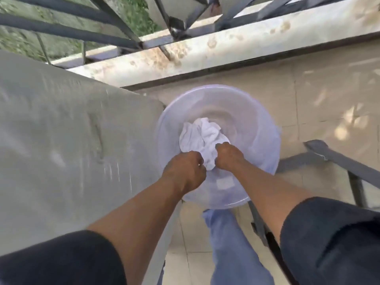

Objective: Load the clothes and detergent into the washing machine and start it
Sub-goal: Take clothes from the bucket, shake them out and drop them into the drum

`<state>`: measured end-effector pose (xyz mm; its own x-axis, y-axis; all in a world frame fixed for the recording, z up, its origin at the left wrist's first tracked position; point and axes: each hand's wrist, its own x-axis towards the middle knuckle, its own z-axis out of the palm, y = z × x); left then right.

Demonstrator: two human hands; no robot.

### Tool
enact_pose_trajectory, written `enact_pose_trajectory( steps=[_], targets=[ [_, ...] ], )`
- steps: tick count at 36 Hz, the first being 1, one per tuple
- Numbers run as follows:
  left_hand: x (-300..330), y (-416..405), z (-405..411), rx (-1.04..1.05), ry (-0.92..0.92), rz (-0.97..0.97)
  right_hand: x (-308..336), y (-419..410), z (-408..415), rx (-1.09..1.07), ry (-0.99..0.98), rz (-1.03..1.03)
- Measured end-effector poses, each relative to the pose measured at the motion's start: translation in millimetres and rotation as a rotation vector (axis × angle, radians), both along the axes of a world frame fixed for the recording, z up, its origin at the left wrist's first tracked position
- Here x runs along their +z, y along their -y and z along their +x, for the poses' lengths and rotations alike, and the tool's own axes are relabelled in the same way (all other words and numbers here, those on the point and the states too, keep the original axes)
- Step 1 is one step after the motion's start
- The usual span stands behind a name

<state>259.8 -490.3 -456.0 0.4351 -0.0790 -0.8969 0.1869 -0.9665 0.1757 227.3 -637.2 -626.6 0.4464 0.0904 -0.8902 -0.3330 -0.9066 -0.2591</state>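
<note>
Head view, looking straight down. A crumpled white cloth garment (200, 138) lies in the bottom of a round, translucent pale-lilac plastic basin (265, 124) standing on the beige tiled floor (320, 95). Both hands are inside the basin at the garment's near edge. Left hand (186, 171): fingers curled under, closed onto the cloth's lower edge; the fingertips themselves are hidden beneath the hand. Right hand (229, 155): fingers curled likewise, gripping the same edge just beside the left hand, with a fold of cloth showing between the two. Dark sleeves are pushed up both forearms. A large grey covered surface (67, 140) fills the left of the frame, its edge touching or just beside the basin rim; cannot tell which. Beyond the basin runs a stained pale concrete ledge (226, 48) carrying dark metal railing bars (115, 17). A blue-jeaned leg (230, 243) is below the basin.
</note>
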Motion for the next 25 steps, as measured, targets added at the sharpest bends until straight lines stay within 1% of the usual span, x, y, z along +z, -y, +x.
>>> enact_pose_trajectory(
  steps=[3, 7, 10, 13, 16, 19, 22, 25],
  targets=[
    [-18, -5, 0, 0.004, 0.041, -0.020, -34, -4, 5, -0.133, -0.017, -0.030],
    [-34, -9, 9, -0.037, 0.032, -0.015, -67, -10, 7, -0.269, -0.022, -0.011],
    [-40, -10, 21, -0.004, 0.023, -0.013, -81, -13, 10, -0.348, -0.017, -0.026],
    [-40, -9, 32, 0.039, 0.021, -0.017, -81, -14, 18, -0.370, 0.020, -0.074],
    [-34, -9, 38, 0.043, 0.023, -0.010, -66, -17, 23, -0.367, 0.037, -0.108],
    [-21, -8, 34, 0.020, 0.031, -0.006, -36, -17, 16, -0.392, 0.102, -0.085],
    [0, -4, 27, 0.017, 0.028, -0.006, 2, -18, 1, -0.412, 0.220, -0.035],
    [31, 2, 21, -0.018, -0.015, -0.003, 52, -19, -11, -0.401, 0.255, -0.029]
  ],
)
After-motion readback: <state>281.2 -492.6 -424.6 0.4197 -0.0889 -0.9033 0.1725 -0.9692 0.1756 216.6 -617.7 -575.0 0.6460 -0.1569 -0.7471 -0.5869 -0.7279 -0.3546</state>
